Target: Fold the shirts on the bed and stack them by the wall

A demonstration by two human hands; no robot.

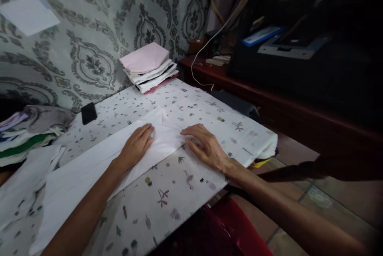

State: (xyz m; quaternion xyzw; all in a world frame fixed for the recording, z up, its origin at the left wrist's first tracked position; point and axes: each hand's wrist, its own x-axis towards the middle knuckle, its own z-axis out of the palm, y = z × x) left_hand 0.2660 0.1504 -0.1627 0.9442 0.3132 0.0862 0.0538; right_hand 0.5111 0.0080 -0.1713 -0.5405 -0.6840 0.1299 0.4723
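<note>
A white garment (89,164) lies folded into a long strip on the patterned table cover, running from lower left to the middle; its exact kind does not show. Flat on its top, near the far right end, rests my left hand (138,144), fingers stretched out and holding nothing. My right hand (206,146) is at the garment's right end, its fingertips touching or very close to the edge. Its fingers are curved, with thumb and forefinger apart. Small creases show in the fabric between the two hands.
Folded clothes (149,68) are stacked at the back against the wall, a pink one on top. A black phone (89,113) lies at the back left. Loose clothes (32,136) are heaped at the left. A dark wooden cabinet (287,100) and a white cable (194,58) are at the right.
</note>
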